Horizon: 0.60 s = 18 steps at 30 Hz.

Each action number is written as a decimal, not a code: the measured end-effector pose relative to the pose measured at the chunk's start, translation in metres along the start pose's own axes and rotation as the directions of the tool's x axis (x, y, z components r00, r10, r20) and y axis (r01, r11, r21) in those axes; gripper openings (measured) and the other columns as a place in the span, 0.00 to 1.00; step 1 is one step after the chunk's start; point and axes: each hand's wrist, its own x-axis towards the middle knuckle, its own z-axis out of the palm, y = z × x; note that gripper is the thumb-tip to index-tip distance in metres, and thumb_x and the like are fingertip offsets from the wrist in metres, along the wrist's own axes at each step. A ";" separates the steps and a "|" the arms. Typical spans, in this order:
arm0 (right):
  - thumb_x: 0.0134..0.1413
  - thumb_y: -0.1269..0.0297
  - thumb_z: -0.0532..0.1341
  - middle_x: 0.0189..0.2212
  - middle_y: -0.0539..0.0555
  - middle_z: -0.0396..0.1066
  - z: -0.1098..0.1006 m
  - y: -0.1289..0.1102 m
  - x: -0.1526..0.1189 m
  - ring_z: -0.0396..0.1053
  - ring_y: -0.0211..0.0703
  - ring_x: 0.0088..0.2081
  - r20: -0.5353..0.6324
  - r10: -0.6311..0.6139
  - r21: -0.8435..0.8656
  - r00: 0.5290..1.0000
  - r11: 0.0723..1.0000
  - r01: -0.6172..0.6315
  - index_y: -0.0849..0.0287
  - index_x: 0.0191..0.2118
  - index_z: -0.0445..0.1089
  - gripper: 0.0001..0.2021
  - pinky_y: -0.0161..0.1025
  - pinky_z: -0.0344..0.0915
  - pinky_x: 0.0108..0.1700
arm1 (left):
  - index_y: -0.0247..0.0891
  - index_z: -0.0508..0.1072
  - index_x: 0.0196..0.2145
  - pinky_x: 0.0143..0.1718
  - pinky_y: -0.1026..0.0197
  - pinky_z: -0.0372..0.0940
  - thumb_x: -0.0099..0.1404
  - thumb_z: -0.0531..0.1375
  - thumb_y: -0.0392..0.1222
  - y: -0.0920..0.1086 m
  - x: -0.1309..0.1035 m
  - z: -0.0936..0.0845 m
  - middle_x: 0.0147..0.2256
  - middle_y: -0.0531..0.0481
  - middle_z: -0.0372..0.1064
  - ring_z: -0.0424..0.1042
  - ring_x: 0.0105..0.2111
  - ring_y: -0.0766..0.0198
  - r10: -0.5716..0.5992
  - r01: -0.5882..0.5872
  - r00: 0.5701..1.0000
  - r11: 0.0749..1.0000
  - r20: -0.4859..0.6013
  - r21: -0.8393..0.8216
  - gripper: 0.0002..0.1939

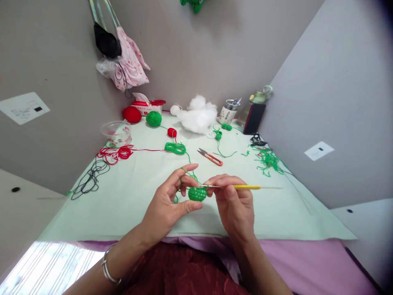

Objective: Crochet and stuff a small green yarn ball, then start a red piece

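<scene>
Between thumb and fingers, my left hand (167,200) pinches a small round green crochet piece (197,194). Green yarn (190,166) loops over its raised index finger and runs back to a green yarn bundle (175,148) on the table. A crochet hook (247,187) with a yellow handle is gripped in my right hand (235,200). The hook's metal tip lies along the top edge of the crochet piece; whether it is through a stitch I cannot tell. My right fingertips are close against the piece's right side.
Orange-handled thread snips (210,157) lie beyond my hands. White stuffing (199,114), a green yarn ball (154,119) and a red yarn ball (132,114) sit at the back. A phone (254,119) leans on a bottle (259,97). Green scraps (269,160) lie right, black cord (92,176) left.
</scene>
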 end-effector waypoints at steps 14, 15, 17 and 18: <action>0.71 0.60 0.57 0.37 0.55 0.81 -0.026 -0.018 0.011 0.78 0.44 0.34 0.274 0.064 -0.180 0.960 0.984 -0.014 0.56 0.40 0.77 0.12 0.45 0.76 0.40 | 0.52 0.71 0.61 0.45 0.55 0.64 0.64 0.69 0.36 0.007 -0.002 -0.005 0.44 0.49 0.78 0.75 0.47 0.55 0.143 -0.153 0.988 0.929 0.055 0.336 0.30; 0.71 0.60 0.57 0.37 0.55 0.81 -0.027 -0.020 0.011 0.79 0.44 0.35 0.277 0.063 -0.217 0.959 0.976 -0.002 0.56 0.41 0.77 0.12 0.45 0.76 0.40 | 0.51 0.72 0.61 0.44 0.55 0.65 0.64 0.68 0.36 0.008 -0.002 -0.005 0.44 0.48 0.78 0.75 0.48 0.54 0.153 -0.161 0.987 0.916 0.052 0.366 0.29; 0.72 0.62 0.57 0.37 0.54 0.81 -0.027 -0.024 0.011 0.79 0.44 0.37 0.297 0.047 -0.269 0.954 0.962 0.036 0.56 0.42 0.78 0.12 0.44 0.76 0.41 | 0.49 0.73 0.60 0.46 0.54 0.66 0.64 0.68 0.36 0.009 -0.001 -0.005 0.44 0.48 0.79 0.76 0.49 0.53 0.182 -0.186 0.982 0.886 0.049 0.426 0.27; 0.72 0.63 0.56 0.37 0.54 0.81 -0.027 -0.026 0.011 0.79 0.45 0.38 0.315 0.037 -0.291 0.948 0.955 0.059 0.55 0.43 0.78 0.12 0.44 0.76 0.42 | 0.49 0.73 0.59 0.47 0.53 0.66 0.63 0.68 0.36 0.009 -0.001 -0.006 0.43 0.48 0.80 0.76 0.50 0.53 0.203 -0.204 0.978 0.868 0.050 0.453 0.27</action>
